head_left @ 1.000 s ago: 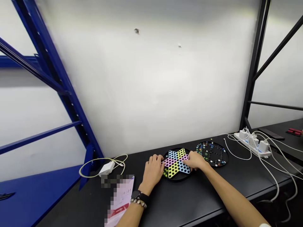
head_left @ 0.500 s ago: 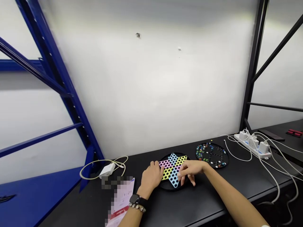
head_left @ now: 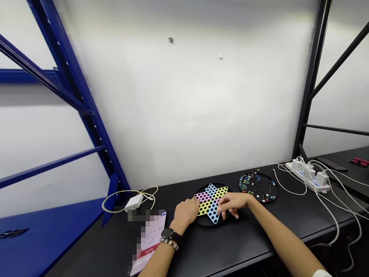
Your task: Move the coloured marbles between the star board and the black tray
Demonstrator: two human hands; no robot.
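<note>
A star-shaped Chinese checkers sheet (head_left: 212, 200) in blue, yellow and pink, full of round black holes, lies over a round black tray (head_left: 201, 222). At the sheet's left pink point is my left hand (head_left: 186, 211), with a watch and a beaded bracelet on the wrist. Its fingers are curled closed on that edge, and the fingertips are partly hidden. My right hand (head_left: 234, 202) covers the right pink point from above. There the thumb and index finger pinch the sheet's edge, while the other fingers hang bent over the tray's right side.
Right of the tray, a second round black board (head_left: 261, 188) holds many coloured marbles. A white power strip (head_left: 307, 177) with plugs and loose cables lies farther right. On the left are a white adapter (head_left: 134, 202) with a cable and a lit tablet (head_left: 150, 242). Blue and black metal frames flank the wall.
My left hand's fingers are drawn in more, and its thumb shows less over the sheet. The right hand barely differs. The whole view has shifted slightly.
</note>
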